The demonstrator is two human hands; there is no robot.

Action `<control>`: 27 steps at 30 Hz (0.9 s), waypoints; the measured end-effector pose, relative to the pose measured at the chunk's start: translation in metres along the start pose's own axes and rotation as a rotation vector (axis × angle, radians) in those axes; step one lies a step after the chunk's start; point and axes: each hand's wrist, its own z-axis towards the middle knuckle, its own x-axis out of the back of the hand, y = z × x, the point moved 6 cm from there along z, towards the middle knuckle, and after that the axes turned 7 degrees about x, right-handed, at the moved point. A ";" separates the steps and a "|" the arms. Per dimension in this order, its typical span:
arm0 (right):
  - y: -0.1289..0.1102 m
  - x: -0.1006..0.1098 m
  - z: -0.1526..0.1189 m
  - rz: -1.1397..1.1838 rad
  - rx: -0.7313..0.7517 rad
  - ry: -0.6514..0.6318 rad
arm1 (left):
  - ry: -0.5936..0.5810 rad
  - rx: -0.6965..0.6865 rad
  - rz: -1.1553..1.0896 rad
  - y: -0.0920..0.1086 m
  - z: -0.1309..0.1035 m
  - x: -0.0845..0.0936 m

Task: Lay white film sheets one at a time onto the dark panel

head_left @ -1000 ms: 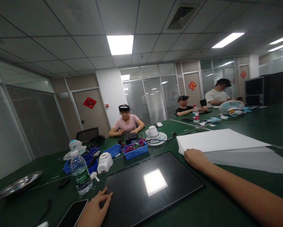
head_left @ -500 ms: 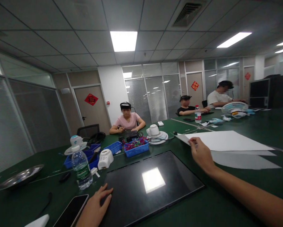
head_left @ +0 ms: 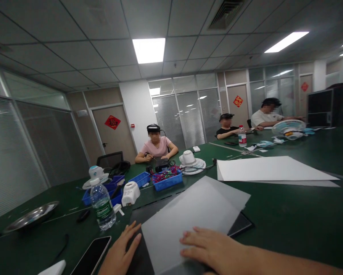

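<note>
A dark flat screen panel [head_left: 139,252] lies on the green table in front of me. Over it rests a whitish translucent sheet [head_left: 188,206], turned askew, so the panel's left side and right corner stay visible. My right hand [head_left: 211,244] is on the sheet's near part, its fingers stretched out and apart. At the panel's left edge is my left hand [head_left: 121,248], fingers spread, with the fingertips beside the sheet's left corner. Whether those tips touch the sheet I cannot tell. Close to my left wrist lies a smartphone [head_left: 91,256].
A stack of white sheets [head_left: 268,168] lies at the right. Beyond the panel stand a water bottle [head_left: 102,210], a white fan housing [head_left: 130,193], a blue tray [head_left: 167,182] of wires and a small fan [head_left: 192,166]. A metal dish [head_left: 31,217] sits far left. Several people sit across the table.
My right hand has brought the translucent sheet from the stack at the right over onto the panel and now has its fingers spread on it. My left hand stays at the panel's left edge.
</note>
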 end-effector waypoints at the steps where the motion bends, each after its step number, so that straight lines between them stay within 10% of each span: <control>1: 0.012 0.006 -0.005 -0.053 -0.083 0.065 | 0.002 0.001 0.003 0.002 0.000 0.000; 8: 0.070 0.013 -0.026 -0.297 -0.484 0.077 | -0.008 0.019 0.045 0.013 -0.005 -0.003; 27: 0.039 -0.012 -0.015 -0.129 -0.219 0.093 | -0.047 -0.007 0.000 0.001 0.004 -0.012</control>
